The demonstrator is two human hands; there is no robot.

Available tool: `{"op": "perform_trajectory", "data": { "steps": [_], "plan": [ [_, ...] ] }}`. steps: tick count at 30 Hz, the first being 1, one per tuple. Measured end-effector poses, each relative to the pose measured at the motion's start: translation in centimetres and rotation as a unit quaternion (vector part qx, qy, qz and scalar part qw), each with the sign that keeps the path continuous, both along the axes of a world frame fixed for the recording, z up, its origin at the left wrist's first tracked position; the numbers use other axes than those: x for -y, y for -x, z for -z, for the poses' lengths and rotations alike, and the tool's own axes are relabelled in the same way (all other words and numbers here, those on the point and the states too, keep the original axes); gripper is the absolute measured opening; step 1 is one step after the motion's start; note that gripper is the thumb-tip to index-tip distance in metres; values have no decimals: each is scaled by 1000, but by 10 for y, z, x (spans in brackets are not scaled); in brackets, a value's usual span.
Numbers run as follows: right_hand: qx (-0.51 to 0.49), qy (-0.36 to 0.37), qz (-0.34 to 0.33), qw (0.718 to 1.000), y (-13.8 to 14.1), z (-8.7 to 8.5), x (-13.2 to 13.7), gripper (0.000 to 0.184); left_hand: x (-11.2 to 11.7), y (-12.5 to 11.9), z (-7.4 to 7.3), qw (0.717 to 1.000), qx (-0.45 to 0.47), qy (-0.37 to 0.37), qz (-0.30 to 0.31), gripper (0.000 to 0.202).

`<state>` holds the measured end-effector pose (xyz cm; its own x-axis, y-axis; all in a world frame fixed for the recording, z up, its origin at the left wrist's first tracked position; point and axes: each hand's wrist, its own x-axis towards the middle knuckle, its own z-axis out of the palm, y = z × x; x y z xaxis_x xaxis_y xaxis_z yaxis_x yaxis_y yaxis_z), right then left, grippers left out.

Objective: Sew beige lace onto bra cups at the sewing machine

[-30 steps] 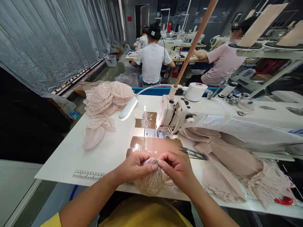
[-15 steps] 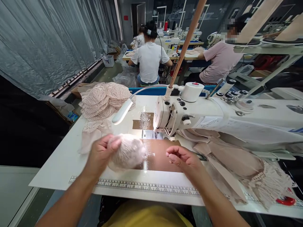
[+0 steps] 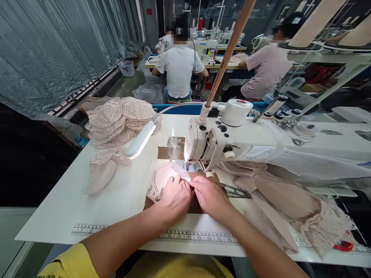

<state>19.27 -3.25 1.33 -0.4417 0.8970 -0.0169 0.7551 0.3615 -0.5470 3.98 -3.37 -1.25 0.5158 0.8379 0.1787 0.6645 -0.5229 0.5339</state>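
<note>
So, standing by this station: the person with the yellow sleeve (image 3: pixel 66 262) has both hands down on the white table (image 3: pixel 116 200), right in front of the sewing machine (image 3: pixel 232 139). The left hand (image 3: pixel 174 197) lies over the near side of a pale lace cup (image 3: pixel 160 179), with thumb and fingers closed on its right edge. The right hand (image 3: pixel 210 197) comes in from the other side and nips that same edge between its fingertips, so the two hands touch there.

The cup sits on a brown patch (image 3: pixel 171 148) on the table, just left of and below the machine head. Its smooth inner side looks to face up. The gooseneck lamp (image 3: pixel 140 141) hangs over it and blasts it with light, so the needle itself is hard to make out.

A pair of thread snips (image 3: pixel 233 190) lies just beside the right hand. Further right, under the machine's arm, there's a heap of beige pieces (image 3: pixel 284 193). At the far left corner sits a stack of lace cups (image 3: pixel 118 117), with a couple of loose ones in front of it. A printed ruler (image 3: pixel 197 236) runs along the near edge. Two co-workers (image 3: pixel 179 69) sit at their own machines at the back.
</note>
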Motion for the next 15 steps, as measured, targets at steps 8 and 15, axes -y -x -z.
{"op": "perform_trajectory", "data": {
  "steps": [8, 15],
  "plan": [
    [137, -91, -26, 986, 3, 13, 6, 33, -8, 48, -57, 982, 0, 147, 119, 31],
    [186, -107, 6, 977, 8, 16, 0, 42, -29, 42, -3, 993, -66, -58, 78, 32]
  ]
}}
